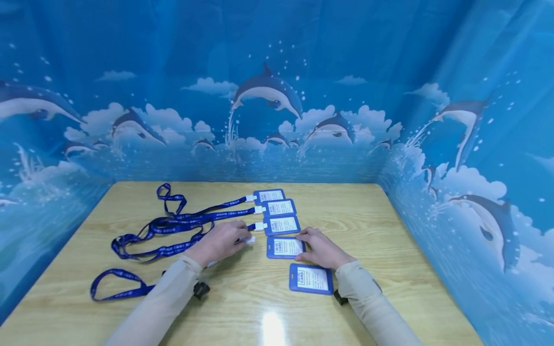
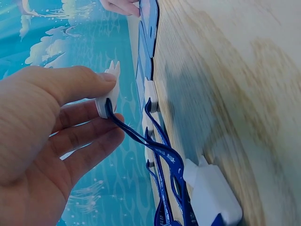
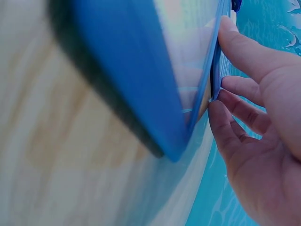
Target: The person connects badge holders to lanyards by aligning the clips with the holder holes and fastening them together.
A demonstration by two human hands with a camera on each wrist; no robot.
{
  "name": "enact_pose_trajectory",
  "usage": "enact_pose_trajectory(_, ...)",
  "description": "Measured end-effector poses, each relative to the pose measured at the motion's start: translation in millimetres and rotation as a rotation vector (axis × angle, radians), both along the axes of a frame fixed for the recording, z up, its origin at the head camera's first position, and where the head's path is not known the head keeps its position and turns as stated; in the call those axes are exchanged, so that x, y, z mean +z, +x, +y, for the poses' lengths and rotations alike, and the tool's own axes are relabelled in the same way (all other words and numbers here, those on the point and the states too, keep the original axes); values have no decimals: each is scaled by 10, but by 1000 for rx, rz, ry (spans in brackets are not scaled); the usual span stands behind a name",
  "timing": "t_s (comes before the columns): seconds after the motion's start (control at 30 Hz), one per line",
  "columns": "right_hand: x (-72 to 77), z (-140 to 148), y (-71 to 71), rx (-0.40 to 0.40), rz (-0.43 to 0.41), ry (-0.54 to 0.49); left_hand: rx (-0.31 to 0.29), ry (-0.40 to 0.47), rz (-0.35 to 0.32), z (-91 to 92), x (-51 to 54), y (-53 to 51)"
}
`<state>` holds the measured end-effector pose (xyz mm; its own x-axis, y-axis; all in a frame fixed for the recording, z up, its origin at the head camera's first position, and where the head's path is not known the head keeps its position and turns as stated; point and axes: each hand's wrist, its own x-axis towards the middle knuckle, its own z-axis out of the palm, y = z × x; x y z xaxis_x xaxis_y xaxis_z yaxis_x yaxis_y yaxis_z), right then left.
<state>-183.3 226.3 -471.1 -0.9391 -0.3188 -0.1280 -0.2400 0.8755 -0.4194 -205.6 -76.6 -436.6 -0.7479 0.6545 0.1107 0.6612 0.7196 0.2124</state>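
In the left wrist view, my left hand [image 1: 220, 241] pinches the white plastic clip [image 2: 107, 100] of a blue lanyard [image 2: 136, 134] between thumb and fingers, raised off the table. My right hand [image 1: 322, 250] grips the right end of a blue badge holder [image 1: 285, 247], which lies on the table with a white card inside. Between the clip and this holder is a small gap. Nearer to me lies another blue badge holder [image 1: 310, 278] with no lanyard on it, close under the right wrist.
Beyond the hands, three badge holders [image 1: 281, 225] lie in a column, joined by white clips to blue lanyards [image 1: 160, 226] stretching left. Another looped lanyard [image 1: 114, 288] lies front left, its white clip [image 2: 214, 193] beside the left hand. Dolphin-printed curtains [image 1: 268, 144] surround the wooden table [image 1: 355, 211].
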Motion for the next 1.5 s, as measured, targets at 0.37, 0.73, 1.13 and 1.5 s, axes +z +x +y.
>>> enact_pose_trajectory(0.37,-8,7,-9,-12,-9,-7,-15,-7,13,38,4,-14)
enact_pose_trajectory(0.73,-17,-25,-26,22,2,-13,-20,-14,-8,63,-27,-13)
enact_pose_trajectory(1.13,-22,-16,-20,58,33,-7,-69,37,1,79,-74,-13)
enact_pose_trajectory(1.5,-18,-20,-11,60,30,-19,-63,3,-14,138,-75,-12)
